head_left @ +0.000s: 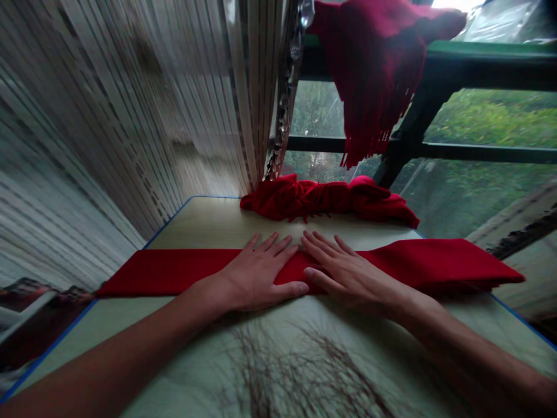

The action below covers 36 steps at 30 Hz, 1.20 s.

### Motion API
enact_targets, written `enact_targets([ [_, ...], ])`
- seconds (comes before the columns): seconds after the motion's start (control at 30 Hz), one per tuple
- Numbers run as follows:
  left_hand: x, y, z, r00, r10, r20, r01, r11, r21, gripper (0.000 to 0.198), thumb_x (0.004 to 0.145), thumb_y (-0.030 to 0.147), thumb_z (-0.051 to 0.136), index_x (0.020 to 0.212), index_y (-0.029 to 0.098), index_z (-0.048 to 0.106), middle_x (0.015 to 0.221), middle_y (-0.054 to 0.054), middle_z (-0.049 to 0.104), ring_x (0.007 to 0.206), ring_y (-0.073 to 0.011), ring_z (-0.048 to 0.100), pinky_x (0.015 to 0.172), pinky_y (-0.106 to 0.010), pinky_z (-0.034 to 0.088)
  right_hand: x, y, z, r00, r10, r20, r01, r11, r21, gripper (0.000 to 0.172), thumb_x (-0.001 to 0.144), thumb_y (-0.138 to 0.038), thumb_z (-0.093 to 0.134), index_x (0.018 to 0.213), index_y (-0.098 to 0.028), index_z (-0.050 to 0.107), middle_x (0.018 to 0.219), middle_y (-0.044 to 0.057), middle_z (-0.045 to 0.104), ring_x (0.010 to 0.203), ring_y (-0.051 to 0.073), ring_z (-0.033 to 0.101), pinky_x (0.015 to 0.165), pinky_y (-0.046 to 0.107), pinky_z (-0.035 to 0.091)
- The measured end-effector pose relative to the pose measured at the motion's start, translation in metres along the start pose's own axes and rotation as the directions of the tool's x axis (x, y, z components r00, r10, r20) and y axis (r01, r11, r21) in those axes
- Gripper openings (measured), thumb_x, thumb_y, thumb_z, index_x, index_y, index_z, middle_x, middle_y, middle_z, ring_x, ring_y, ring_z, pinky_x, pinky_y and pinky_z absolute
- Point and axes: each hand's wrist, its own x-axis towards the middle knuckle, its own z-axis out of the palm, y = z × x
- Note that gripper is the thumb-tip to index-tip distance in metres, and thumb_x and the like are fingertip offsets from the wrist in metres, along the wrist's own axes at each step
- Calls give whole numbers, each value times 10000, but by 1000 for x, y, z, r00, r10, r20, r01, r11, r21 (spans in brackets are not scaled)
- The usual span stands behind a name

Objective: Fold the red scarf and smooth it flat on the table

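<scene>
A red scarf (169,271), folded into a long flat strip, lies across the table from its left edge to past its right edge. My left hand (256,273) rests flat on the strip near its middle, fingers stretched out and thumb pointing right. Beside it, my right hand (348,270) lies on the cloth too, fingers extended towards the far side. The two hands almost meet at the thumbs. At the right, the folded cloth rises a little and its layered end overhangs the table edge.
Behind the strip, a crumpled red cloth (326,198) lies along the table's far edge. A fringed red scarf (378,69) hangs over the green window rail (491,58). String curtains (174,104) drape down the left side. The pale table (191,223) has blue edging. Strands of hair blur the foreground.
</scene>
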Motion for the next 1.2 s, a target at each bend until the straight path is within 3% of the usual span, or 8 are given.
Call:
enact_targets([
  [0.13, 0, -3, 2, 1000, 10, -22, -10, 1000, -5, 923, 961, 779, 390, 1638, 174, 221, 1690, -139, 186, 1576, -333, 141, 1264, -572, 75, 1, -5, 0, 1000, -11, 15, 11, 1000, 11, 778, 1032, -656, 298, 1635, -179, 181, 1705, 97, 162, 1581, 280, 105, 1286, 561, 100],
  [0.37, 0, -1, -1, 1000, 2, -6, -2, 1000, -18, 916, 964, 769, 398, 1630, 158, 250, 1685, -140, 188, 1577, -339, 122, 1263, -589, 83, -12, 24, 1, 999, 50, -17, -50, 998, -24, 747, 1031, -667, 276, 1630, -224, 224, 1690, 87, 227, 1570, 305, 160, 1275, 599, 124],
  [0.47, -1, 1, -1, 1000, -5, 1, 5, 1000, -4, 924, 969, 763, 402, 1633, 144, 233, 1688, -140, 178, 1580, -327, 118, 1267, -579, 70, -8, 12, 0, 998, -5, -58, 4, 1000, -21, 738, 1040, -650, 270, 1638, -227, 181, 1699, 75, 197, 1578, 285, 127, 1281, 584, 100],
  [0.6, -1, 0, 0, 1000, -13, 15, 13, 1000, 6, 955, 966, 781, 374, 1645, 139, 175, 1697, -136, 139, 1586, -304, 95, 1274, -552, 43, -1, -6, 2, 999, -51, 5, 51, 999, 9, 749, 1044, -643, 267, 1638, -198, 167, 1705, 83, 147, 1583, 264, 100, 1283, 565, 87],
  [0.83, -3, -1, -3, 1000, -17, 15, 17, 1000, 8, 924, 971, 754, 401, 1640, 145, 212, 1695, -130, 151, 1582, -321, 100, 1277, -552, 82, -10, 10, -6, 999, 52, 17, -52, 998, 34, 757, 1031, -642, 320, 1618, -164, 285, 1679, 123, 210, 1564, 328, 169, 1273, 596, 138],
  [0.97, -2, -4, 1, 1000, -14, 8, 14, 1000, 9, 913, 966, 735, 435, 1630, 135, 256, 1679, -155, 177, 1568, -366, 141, 1264, -606, 118, -5, -4, -13, 999, -20, -31, 22, 997, 75, 752, 1025, -616, 367, 1633, -187, 256, 1676, 89, 207, 1563, 290, 171, 1287, 517, 183],
  [1.07, 1, -11, 10, 998, 24, -56, -24, 1000, -11, 917, 962, 767, 402, 1632, 158, 257, 1678, -147, 192, 1566, -372, 147, 1260, -621, 111, 3, -13, -9, 997, -78, -22, 79, 993, 82, 779, 1024, -589, 400, 1638, -154, 197, 1681, 114, 172, 1572, 294, 151, 1288, 550, 131],
  [1.2, 4, -23, 16, 997, 28, -65, -33, 997, -76, 878, 973, 768, 388, 1633, 203, 261, 1682, -101, 206, 1566, -362, 149, 1266, -606, 89, -1, -8, -9, 999, -35, 34, 31, 993, 113, 803, 1028, -631, 354, 1622, -108, 220, 1682, 152, 166, 1580, 310, 123, 1279, 591, 70],
])
